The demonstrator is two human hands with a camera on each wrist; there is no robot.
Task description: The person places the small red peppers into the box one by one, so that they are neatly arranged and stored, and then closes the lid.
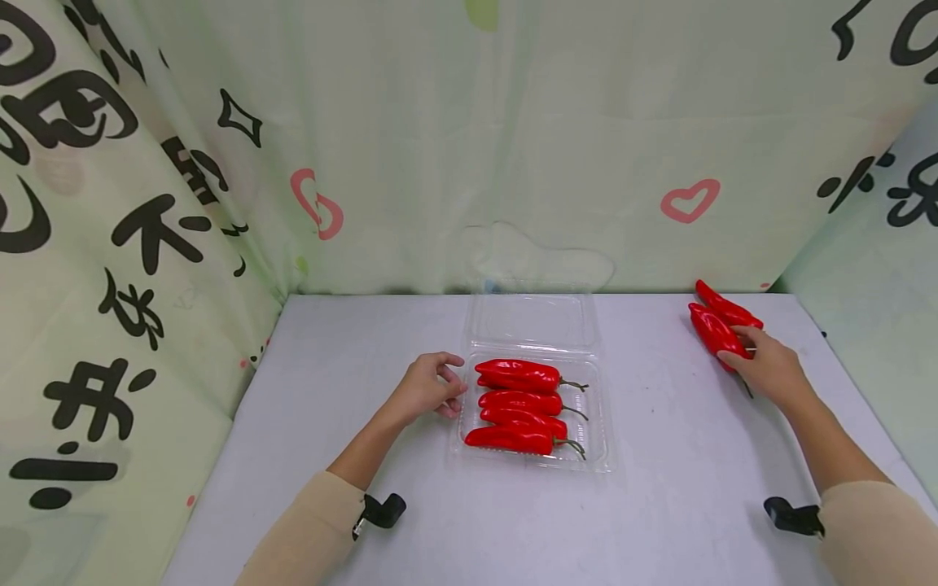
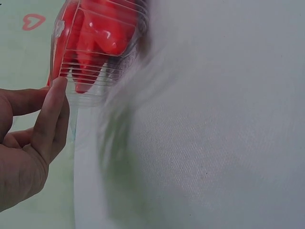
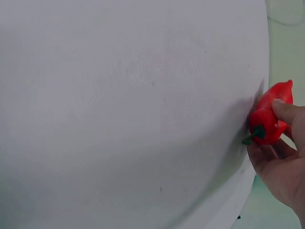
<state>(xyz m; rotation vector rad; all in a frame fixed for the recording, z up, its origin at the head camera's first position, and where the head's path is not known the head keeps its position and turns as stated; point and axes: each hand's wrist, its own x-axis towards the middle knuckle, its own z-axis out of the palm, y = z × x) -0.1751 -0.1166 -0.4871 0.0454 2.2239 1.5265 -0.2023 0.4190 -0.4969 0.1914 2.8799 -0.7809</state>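
At the middle of the table, several long red chili peppers (image 1: pixel 515 402) lie side by side in a clear plastic box (image 1: pixel 597 439), their green stems pointing right. Its lid (image 1: pixel 532 321) is folded back. My left hand (image 1: pixel 431 387) is at the box's left edge, fingers loosely bent, the thumb tip touching the wall in the left wrist view. Over at the right, my right hand (image 1: pixel 769 366) holds a red chili pepper (image 3: pixel 268 119) between thumb and fingers, stem toward me. Another red chili pepper (image 1: pixel 725 305) lies just behind it near the table's far edge.
A white table (image 1: pixel 366 342) carries everything. Printed pale-green curtains (image 1: pixel 542 146) hang behind and along both sides. Black wrist cameras (image 1: pixel 384 511) are strapped over the beige sleeves (image 1: pixel 308 529).
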